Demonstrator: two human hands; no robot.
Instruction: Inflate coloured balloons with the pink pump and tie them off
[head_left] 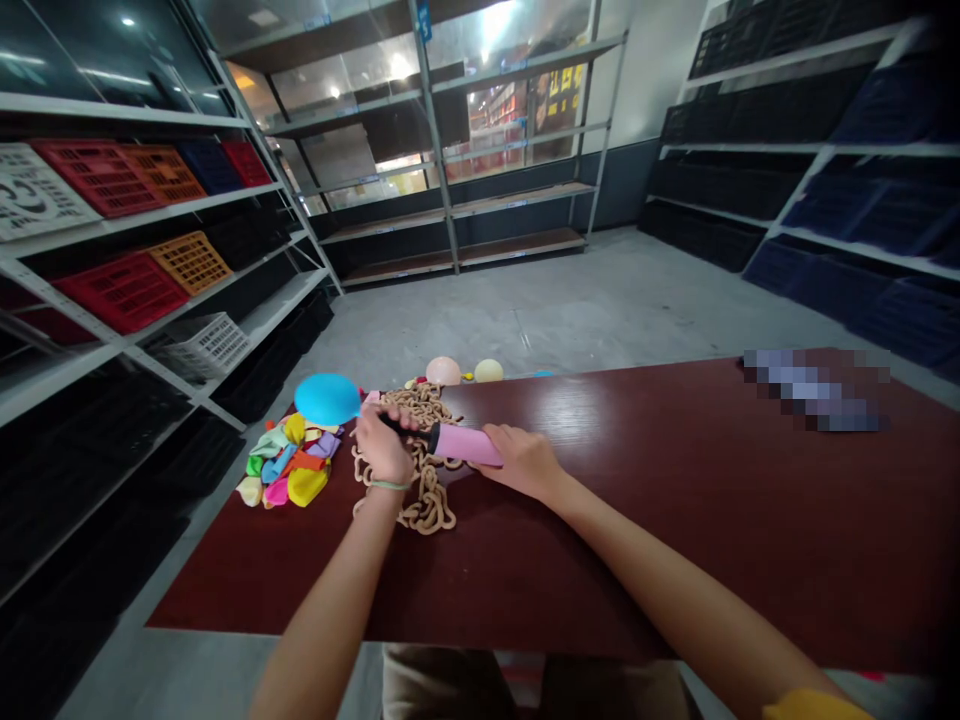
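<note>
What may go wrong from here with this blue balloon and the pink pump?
The blue balloon seems held only by the left hand at the pump's nozzle; if that grip slips, it might escape and deflate. The tan knotted chain lies right under the hands, so it could snag.

head-worn camera, facing forward and down, close over left hand (pixel 382 447), right hand (pixel 521 462), dark red table (pixel 712 520)

A heap of deflated balloons (pixel 286 465) lies on the table (pixel 675 520) near its left edge, with a tangled cord (pixel 424 505) just right of it. Two inflated balloons (pixel 443 371) sit just beyond the far edge, and shelving (pixel 517 195) stands behind and to both sides.
</note>
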